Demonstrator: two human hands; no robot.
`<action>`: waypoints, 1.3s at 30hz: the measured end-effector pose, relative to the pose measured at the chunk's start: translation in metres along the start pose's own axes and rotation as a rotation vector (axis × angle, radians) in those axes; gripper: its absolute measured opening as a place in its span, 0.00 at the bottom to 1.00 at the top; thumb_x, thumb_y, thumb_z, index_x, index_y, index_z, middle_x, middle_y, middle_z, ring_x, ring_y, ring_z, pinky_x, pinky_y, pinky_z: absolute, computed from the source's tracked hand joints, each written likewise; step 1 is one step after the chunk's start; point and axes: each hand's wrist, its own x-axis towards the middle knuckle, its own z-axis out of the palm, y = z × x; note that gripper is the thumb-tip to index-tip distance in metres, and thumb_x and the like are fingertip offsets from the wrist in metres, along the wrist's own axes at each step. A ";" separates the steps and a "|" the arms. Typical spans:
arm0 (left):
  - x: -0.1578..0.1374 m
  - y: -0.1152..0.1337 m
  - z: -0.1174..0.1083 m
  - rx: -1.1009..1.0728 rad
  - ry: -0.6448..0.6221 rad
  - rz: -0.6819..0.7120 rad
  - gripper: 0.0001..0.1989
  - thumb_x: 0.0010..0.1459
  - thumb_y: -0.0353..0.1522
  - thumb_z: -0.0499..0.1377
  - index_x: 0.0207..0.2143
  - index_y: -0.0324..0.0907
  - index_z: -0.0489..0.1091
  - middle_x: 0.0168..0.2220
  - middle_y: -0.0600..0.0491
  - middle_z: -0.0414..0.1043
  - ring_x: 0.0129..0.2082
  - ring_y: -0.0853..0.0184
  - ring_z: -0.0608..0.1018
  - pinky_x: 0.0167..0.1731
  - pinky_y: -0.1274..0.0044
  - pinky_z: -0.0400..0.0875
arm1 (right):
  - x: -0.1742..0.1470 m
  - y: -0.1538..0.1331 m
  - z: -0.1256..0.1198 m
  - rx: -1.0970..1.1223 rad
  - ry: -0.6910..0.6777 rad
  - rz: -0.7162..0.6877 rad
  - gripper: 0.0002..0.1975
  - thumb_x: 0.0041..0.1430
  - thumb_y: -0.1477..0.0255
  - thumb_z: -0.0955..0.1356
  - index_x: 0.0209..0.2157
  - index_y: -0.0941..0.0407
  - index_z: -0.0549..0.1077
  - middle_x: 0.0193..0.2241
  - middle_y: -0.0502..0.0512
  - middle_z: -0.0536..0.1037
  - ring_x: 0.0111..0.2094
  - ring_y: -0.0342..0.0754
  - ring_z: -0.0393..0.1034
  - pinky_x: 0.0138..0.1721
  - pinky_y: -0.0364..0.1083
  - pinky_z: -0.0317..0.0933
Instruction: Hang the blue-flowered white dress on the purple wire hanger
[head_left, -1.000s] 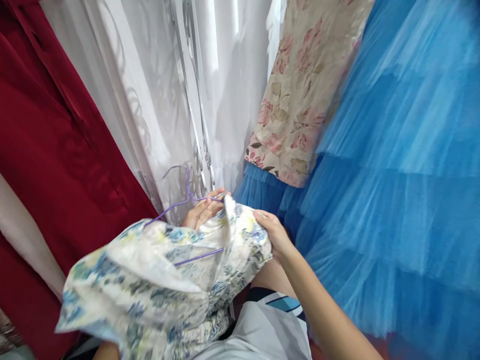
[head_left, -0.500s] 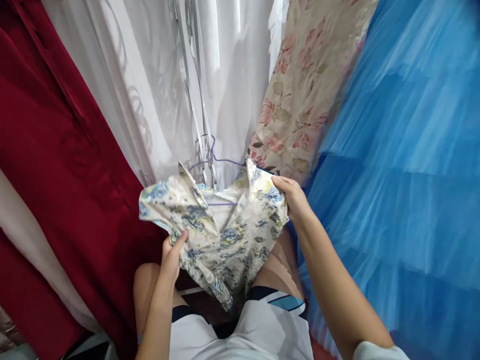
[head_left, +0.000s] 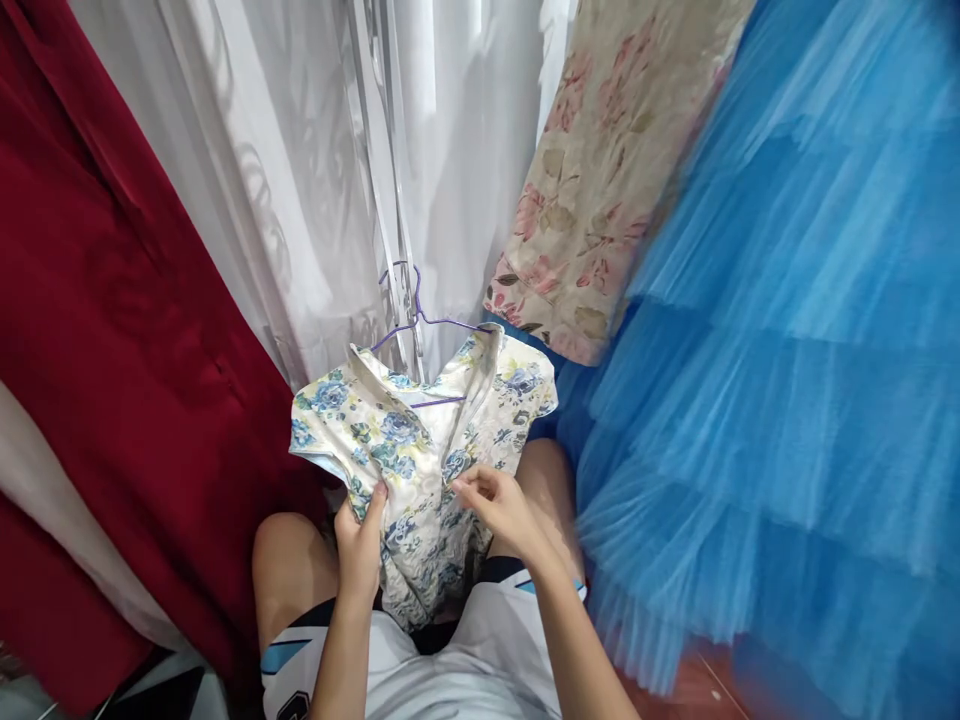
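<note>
A white blouse with blue and yellow flowers (head_left: 405, 440) hangs on a purple wire hanger (head_left: 417, 318) above my lap, its V neck facing me. My left hand (head_left: 360, 545) grips the blouse's side, the thumb on the front and the other fingers mostly hidden by cloth. At the bottom of the neckline, my right hand (head_left: 499, 505) has thumb and forefinger pinched on the edge of the front. Whether a fastener lies between those fingertips is too small to tell.
Long red cloth (head_left: 112, 330) hangs at the left, white drapes (head_left: 300, 200) behind. A beige floral garment (head_left: 577, 200) and a layered blue tulle skirt (head_left: 787, 350) hang at the right. White straps (head_left: 386, 150) hang down behind the hanger. Reddish floor (head_left: 697, 685) shows at lower right.
My right hand has left the blouse's right shoulder and moved down and inward to the neckline's base. My left hand still grips the side. The blouse now hangs straighter.
</note>
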 end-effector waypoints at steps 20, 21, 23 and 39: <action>-0.024 0.003 0.006 0.309 0.355 0.590 0.24 0.57 0.36 0.62 0.53 0.44 0.60 0.59 0.42 0.58 0.60 0.57 0.64 0.60 0.64 0.56 | 0.013 -0.012 0.046 0.345 -0.072 0.160 0.10 0.55 0.67 0.67 0.24 0.56 0.67 0.12 0.47 0.70 0.13 0.40 0.54 0.18 0.41 0.49; -0.027 0.000 0.009 0.389 0.264 0.629 0.22 0.55 0.35 0.63 0.52 0.43 0.61 0.57 0.43 0.59 0.59 0.57 0.65 0.60 0.65 0.56 | 0.011 -0.013 0.044 0.354 -0.090 0.176 0.09 0.54 0.67 0.68 0.24 0.56 0.68 0.13 0.48 0.71 0.13 0.40 0.55 0.18 0.41 0.49; -0.031 -0.007 0.020 0.470 0.012 0.590 0.16 0.55 0.33 0.62 0.47 0.43 0.66 0.50 0.45 0.66 0.52 0.58 0.70 0.56 0.67 0.61 | 0.008 -0.016 0.041 0.365 -0.111 0.195 0.09 0.53 0.67 0.69 0.23 0.56 0.69 0.13 0.49 0.73 0.13 0.40 0.56 0.17 0.41 0.50; -0.047 -0.004 0.053 1.132 -0.663 0.517 0.14 0.56 0.23 0.52 0.42 0.43 0.71 0.35 0.46 0.74 0.33 0.60 0.76 0.31 0.74 0.61 | 0.129 -0.120 0.001 0.547 0.115 -0.004 0.12 0.45 0.70 0.73 0.16 0.59 0.69 0.11 0.45 0.64 0.12 0.35 0.50 0.14 0.39 0.41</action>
